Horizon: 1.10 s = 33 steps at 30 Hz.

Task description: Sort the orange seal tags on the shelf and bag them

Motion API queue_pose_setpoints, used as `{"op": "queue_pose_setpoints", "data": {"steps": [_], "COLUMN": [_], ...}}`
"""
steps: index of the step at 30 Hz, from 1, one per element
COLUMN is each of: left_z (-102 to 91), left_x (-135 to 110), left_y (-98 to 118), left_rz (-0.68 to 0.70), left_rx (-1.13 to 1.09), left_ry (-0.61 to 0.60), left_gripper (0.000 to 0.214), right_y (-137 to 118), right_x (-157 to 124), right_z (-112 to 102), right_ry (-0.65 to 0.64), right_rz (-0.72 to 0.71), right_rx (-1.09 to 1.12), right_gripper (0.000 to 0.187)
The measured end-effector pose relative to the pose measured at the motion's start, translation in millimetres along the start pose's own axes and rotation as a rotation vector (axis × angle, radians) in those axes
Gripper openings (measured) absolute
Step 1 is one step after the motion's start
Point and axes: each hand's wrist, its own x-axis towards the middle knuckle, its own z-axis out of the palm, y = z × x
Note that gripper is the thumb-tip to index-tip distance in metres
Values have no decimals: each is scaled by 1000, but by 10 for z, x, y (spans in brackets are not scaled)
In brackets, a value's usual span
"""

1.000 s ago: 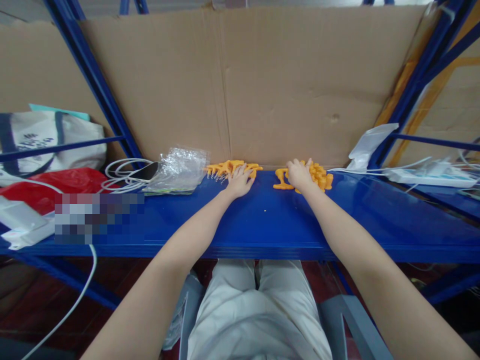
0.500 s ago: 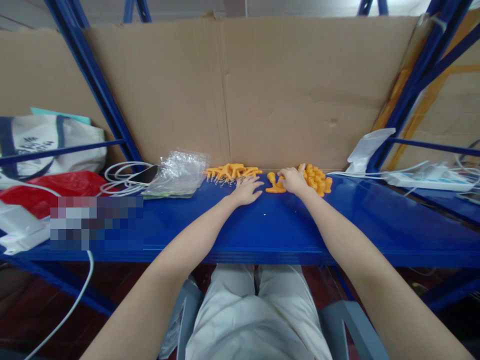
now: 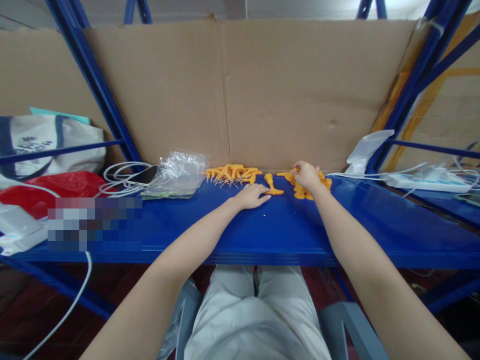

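On the blue shelf, my left hand (image 3: 252, 196) lies low with fingers stretched out and thumb apart. Its fingertips reach the end of an orange T-shaped plastic piece (image 3: 274, 191); whether they touch it is unclear. Behind this hand is a heap of orange-handled corkscrews (image 3: 232, 172) with bare metal spirals hanging at the front. My right hand (image 3: 306, 176) is closed, its fingers pinching another orange plastic piece (image 3: 286, 175) that points left. Under and beside the right hand sits a cluster of orange plastic pieces (image 3: 300, 192), partly hidden by the hand and wrist.
Clear plastic bags (image 3: 176, 172) lie left of the corkscrews, next to a phone (image 3: 144, 176) and coiled white cable (image 3: 116, 176). A cardboard sheet (image 3: 281, 90) closes off the back. White power strip (image 3: 427, 181) lies at the right, blue uprights (image 3: 405, 95) on both sides.
My left hand has moved slightly right and toward me, off the corkscrews to the T-shaped piece. My right hand has shifted right over the cluster and pinches a piece there.
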Motion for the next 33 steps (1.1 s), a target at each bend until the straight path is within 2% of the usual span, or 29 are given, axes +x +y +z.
{"op": "queue_pose_setpoints", "data": {"steps": [2,5,9,12,15,18,22,26,29,33], "left_z": [-18,-36,-31,-11,11,12,-44,-121,-146,-130], "left_x": [-2,-13,-29,-32,-27,-18,-13,-27,-29,-12], "left_y": [-5,-14,-15,7,39,57,64,63,24,-72], "left_rz": [2,-29,-34,-3,-24,-71,-105,-254,-407,-542], "left_rx": [14,13,0,20,28,-6,-8,98,79,-26], "left_ry": [41,69,87,95,18,-89,-33,38,68,21], "left_gripper": [35,26,29,43,51,49,40,29,19,26], "right_y": [-7,-71,-190,-240,-271,-316,-386,-400,-364,-344], "right_x": [-10,-60,-145,-181,-202,-227,-246,-227,-213,-234], "right_z": [-15,-33,-19,9,9,-29,-77,-63,-30,-3], "right_ry": [7,-49,-158,-251,-322,-354,-407,-422,-384,-293], "right_rz": [-35,-120,-204,-207,-184,-173,-140,-128,-173,-272], "right_rx": [3,-24,-112,-216,-284,-325,-397,-446,-420,-330], "right_gripper": [24,26,36,41,48,54,55,52,51,51]}}
